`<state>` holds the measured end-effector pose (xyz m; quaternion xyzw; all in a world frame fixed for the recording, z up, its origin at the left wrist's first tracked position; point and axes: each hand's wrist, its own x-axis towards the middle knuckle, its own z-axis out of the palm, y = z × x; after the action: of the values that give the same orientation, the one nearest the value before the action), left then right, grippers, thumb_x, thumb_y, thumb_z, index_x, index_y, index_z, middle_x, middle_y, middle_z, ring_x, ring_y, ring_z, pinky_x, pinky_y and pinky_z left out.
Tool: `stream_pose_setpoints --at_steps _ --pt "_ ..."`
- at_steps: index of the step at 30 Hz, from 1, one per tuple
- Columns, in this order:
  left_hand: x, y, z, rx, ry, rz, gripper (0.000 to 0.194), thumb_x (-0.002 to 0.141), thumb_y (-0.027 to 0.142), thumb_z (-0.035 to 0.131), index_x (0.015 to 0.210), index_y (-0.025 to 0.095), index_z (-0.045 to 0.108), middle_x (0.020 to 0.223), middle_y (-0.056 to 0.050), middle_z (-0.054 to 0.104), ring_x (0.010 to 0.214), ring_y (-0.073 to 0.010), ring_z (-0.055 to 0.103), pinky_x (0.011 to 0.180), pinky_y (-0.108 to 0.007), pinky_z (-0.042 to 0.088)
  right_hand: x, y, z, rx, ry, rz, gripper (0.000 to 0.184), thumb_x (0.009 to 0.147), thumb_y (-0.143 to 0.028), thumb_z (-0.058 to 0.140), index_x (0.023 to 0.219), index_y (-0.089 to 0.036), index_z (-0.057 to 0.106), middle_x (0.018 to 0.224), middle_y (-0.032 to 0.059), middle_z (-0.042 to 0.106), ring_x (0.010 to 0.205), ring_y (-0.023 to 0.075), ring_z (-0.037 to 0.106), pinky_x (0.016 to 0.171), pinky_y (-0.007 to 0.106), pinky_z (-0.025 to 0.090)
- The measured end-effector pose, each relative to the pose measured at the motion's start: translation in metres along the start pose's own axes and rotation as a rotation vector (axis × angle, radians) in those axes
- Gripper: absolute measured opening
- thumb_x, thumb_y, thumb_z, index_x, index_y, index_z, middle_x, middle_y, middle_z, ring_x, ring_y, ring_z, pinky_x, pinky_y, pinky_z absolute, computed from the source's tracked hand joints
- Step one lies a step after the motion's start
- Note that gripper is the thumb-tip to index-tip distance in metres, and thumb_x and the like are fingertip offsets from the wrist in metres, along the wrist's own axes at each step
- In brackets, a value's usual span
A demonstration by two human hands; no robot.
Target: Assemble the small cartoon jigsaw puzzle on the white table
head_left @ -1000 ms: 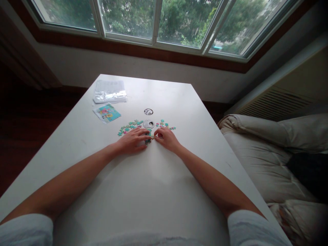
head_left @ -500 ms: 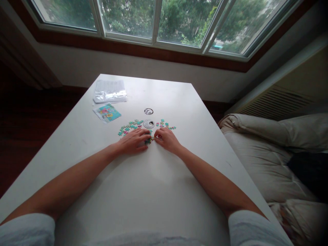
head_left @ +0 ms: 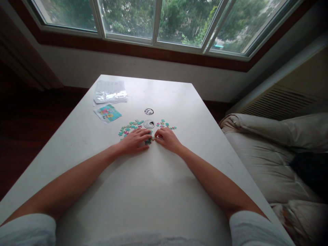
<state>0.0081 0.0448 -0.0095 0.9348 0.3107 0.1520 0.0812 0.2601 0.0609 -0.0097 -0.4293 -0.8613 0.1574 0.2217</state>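
My left hand (head_left: 135, 140) lies with fingers spread over a small joined patch of puzzle pieces (head_left: 148, 140), partly covering it. Thumb and forefinger of my right hand (head_left: 165, 137) are pinched on a small puzzle piece (head_left: 153, 138) at the patch's right edge. Whether that piece is locked into the patch is too small to tell. Loose green, teal and pink puzzle pieces (head_left: 127, 129) are scattered beyond my left hand. A smaller group of loose pieces (head_left: 163, 123) lies past my right hand.
The white table (head_left: 143, 191) has a round metal cover (head_left: 149, 124) and a round hole (head_left: 149, 111) in its middle. A colourful picture card (head_left: 108, 113) and a clear plastic bag with papers (head_left: 110, 91) lie at the back left. A beige sofa (head_left: 258, 164) stands to the right.
Both hands stay almost where they were, the left spread on the patch and the right pinching at its edge. The whole view has shifted very slightly.
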Motion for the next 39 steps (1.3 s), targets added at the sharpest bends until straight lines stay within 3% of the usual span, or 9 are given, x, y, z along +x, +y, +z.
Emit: stream_pose_setpoints --at_steps 4,6,9,12,16,24,31,39 --pt "-0.001 -0.001 -0.007 0.038 0.004 -0.029 0.048 0.098 0.043 0.058 0.143 0.026 0.054 0.159 -0.010 0.044 0.145 -0.0300 0.042 0.124 -0.051 0.028 0.000 0.004 0.000 0.023 0.021 -0.016 0.003 0.090 -0.019 0.067 0.091 -0.021 0.070 0.081 0.0020 0.062 0.082 0.0176 0.054 0.082 0.029 0.036" --pt "-0.002 -0.004 -0.017 0.082 0.041 -0.101 0.046 0.099 0.043 0.056 0.141 0.025 0.057 0.158 -0.010 0.046 0.142 -0.0304 0.046 0.120 -0.050 0.033 0.000 0.005 -0.001 0.049 0.050 -0.021 0.004 0.091 -0.018 0.065 0.090 -0.020 0.069 0.080 0.0015 0.064 0.080 0.0171 0.055 0.081 0.029 0.036" --pt "-0.006 -0.006 -0.038 0.177 0.077 -0.298 0.035 0.099 0.040 0.052 0.126 0.023 0.067 0.133 -0.011 0.066 0.121 -0.0295 0.060 0.105 -0.046 0.043 0.000 0.007 -0.003 0.075 0.094 -0.008 0.008 0.092 -0.018 0.063 0.086 -0.020 0.068 0.079 0.0014 0.065 0.077 0.0162 0.055 0.079 0.029 0.036" --pt "-0.011 -0.006 -0.059 0.331 -0.013 -0.478 0.028 0.098 0.039 0.053 0.099 0.020 0.073 0.099 -0.012 0.074 0.101 -0.0296 0.067 0.092 -0.043 0.045 -0.001 0.010 -0.005 0.073 0.115 0.004 0.011 0.092 -0.018 0.062 0.082 -0.020 0.066 0.078 0.0014 0.065 0.075 0.0158 0.055 0.079 0.029 0.037" --pt "-0.018 -0.003 -0.069 0.470 -0.125 -0.599 0.033 0.094 0.045 0.055 0.089 0.017 0.074 0.093 -0.014 0.074 0.093 -0.0314 0.068 0.084 -0.042 0.043 0.000 0.013 -0.008 0.067 0.154 0.038 0.010 0.090 -0.018 0.062 0.081 -0.020 0.066 0.075 0.0008 0.064 0.073 0.0155 0.055 0.078 0.029 0.037" --pt "-0.018 -0.004 -0.058 0.478 -0.162 -0.603 0.029 0.093 0.041 0.056 0.088 0.018 0.073 0.096 -0.014 0.074 0.093 -0.0317 0.069 0.078 -0.039 0.041 0.003 0.018 -0.025 0.033 0.212 0.108 0.011 0.091 -0.020 0.061 0.082 -0.020 0.068 0.077 0.0008 0.067 0.074 0.0155 0.057 0.077 0.028 0.039" --pt "-0.017 -0.003 -0.060 0.438 -0.175 -0.568 0.027 0.096 0.039 0.052 0.089 0.020 0.070 0.095 -0.010 0.073 0.089 -0.0276 0.068 0.071 -0.035 0.039 0.002 0.028 -0.043 0.033 0.059 0.199 0.013 0.091 -0.027 0.064 0.083 -0.019 0.070 0.077 0.0006 0.068 0.070 0.0135 0.056 0.068 0.025 0.037" --pt "-0.012 0.001 -0.045 0.429 -0.065 -0.508 0.026 0.098 0.036 0.052 0.099 0.021 0.073 0.100 -0.009 0.070 0.095 -0.0274 0.064 0.079 -0.038 0.042 0.000 0.027 -0.044 0.028 0.053 0.196 0.014 0.091 -0.027 0.063 0.084 -0.019 0.071 0.077 0.0011 0.069 0.070 0.0130 0.055 0.067 0.024 0.037"
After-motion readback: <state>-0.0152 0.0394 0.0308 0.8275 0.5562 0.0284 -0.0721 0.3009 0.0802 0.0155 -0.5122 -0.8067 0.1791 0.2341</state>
